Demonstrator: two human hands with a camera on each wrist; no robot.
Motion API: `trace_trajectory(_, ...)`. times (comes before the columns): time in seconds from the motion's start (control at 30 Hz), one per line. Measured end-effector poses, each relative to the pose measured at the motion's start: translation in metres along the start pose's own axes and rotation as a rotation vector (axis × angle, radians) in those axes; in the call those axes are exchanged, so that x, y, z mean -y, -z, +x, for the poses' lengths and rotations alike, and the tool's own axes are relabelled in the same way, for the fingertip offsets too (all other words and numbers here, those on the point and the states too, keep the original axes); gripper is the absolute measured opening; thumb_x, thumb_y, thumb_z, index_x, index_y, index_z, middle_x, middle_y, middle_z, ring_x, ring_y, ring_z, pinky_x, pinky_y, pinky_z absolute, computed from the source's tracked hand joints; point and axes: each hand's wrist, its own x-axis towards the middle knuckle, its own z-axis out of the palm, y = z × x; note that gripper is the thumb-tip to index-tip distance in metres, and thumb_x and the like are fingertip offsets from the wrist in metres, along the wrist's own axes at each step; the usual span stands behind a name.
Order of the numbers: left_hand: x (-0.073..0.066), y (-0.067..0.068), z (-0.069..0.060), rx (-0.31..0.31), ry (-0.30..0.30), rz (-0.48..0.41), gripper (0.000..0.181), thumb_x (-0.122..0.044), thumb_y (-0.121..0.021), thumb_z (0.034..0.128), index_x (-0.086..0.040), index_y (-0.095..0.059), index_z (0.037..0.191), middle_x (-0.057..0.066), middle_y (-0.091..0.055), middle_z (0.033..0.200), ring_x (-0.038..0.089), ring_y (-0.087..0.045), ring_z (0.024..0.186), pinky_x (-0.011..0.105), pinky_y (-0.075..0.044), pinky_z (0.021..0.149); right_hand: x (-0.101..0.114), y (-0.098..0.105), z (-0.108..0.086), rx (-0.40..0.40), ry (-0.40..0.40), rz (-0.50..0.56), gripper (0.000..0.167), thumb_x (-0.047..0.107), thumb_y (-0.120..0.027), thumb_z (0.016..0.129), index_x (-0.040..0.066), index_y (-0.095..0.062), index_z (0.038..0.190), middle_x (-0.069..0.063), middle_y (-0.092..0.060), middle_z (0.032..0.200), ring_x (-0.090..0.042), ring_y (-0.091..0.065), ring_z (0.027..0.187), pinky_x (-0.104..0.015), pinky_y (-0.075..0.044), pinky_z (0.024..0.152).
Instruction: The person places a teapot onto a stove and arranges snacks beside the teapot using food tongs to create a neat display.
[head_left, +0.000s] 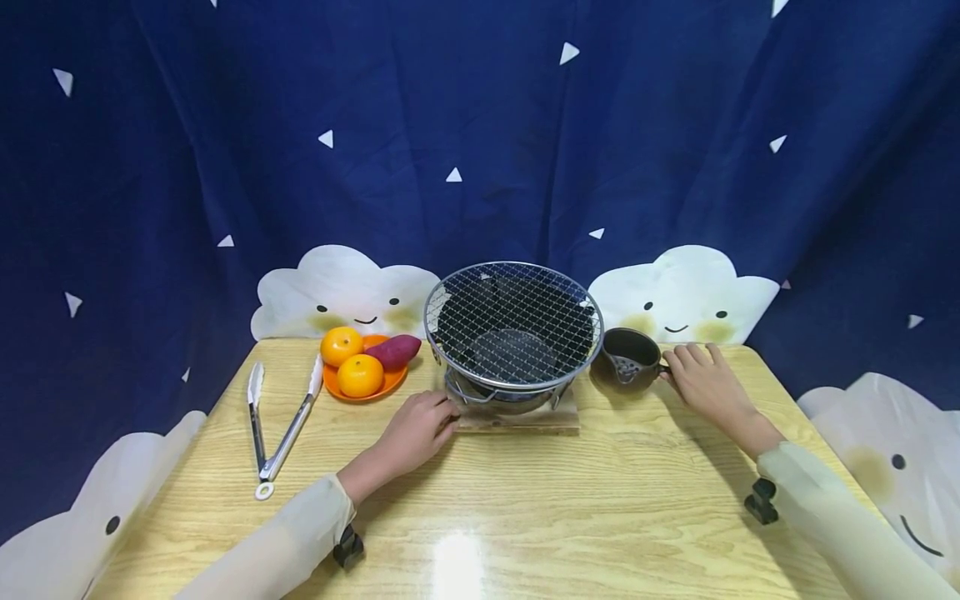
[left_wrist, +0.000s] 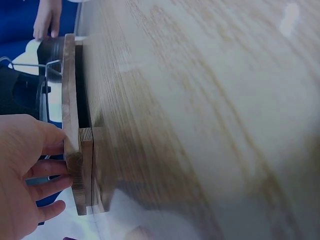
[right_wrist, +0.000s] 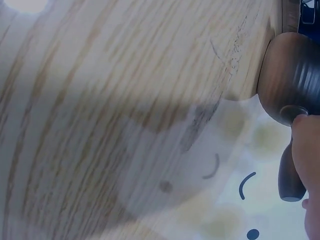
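Our right grip (head_left: 708, 385) is grasping the pot handle (right_wrist: 291, 180), left grip (head_left: 414, 429) touching the board (head_left: 521, 425), hold unclear; we're risking tipping the grill (head_left: 517, 321) by nudging unevenly.

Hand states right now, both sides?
Left hand: closed, holding the left end of the wooden stand.
Right hand: closed, holding the dark pot by its handle.

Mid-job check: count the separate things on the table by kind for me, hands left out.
Orange fruits: 2
Purple sweet potato: 1
Orange plate: 1
Tongs: 1
Grill, mesh top included: 1
Wooden stand: 1
Dark handled pot: 1
Total: 8
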Motion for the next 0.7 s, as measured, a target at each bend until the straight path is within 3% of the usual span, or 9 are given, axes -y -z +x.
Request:
trace_trajectory(0.4, 0.0030, -0.0029, 0.0019, -0.001, -0.062, 0.059, 0.009, -0.013, -0.074, 0.0896, -0.011, -0.068, 0.096, 0.002, -0.063, 0.092, 0.023, -0.057, 0.084, 0.039, -0.049, 0.074, 0.0016, -0.0031, -0.0005, 0.007, 0.017, -0.015, 0.024, 0.019, -0.058, 0.088, -0.003, -0.051, 0.090, -0.015, -0.045, 0.081, -0.036, -0.047, 0.076, -0.052, -0.039, 0.074)
trace_trajectory(0.7, 0.0005, -0.0015, 0.0013, 0.038, -0.046, 0.064, 0.008, -0.014, -0.072, 0.0923, -0.011, -0.067, 0.098, 0.004, -0.063, 0.093, 0.025, -0.057, 0.085, 0.040, -0.050, 0.073, 0.0061, -0.0047, -0.0022, 0.008, 0.005, -0.039, 0.024, 0.018, -0.060, 0.085, -0.003, -0.049, 0.090, -0.017, -0.043, 0.082, -0.035, -0.042, 0.074, -0.051, -0.038, 0.072)
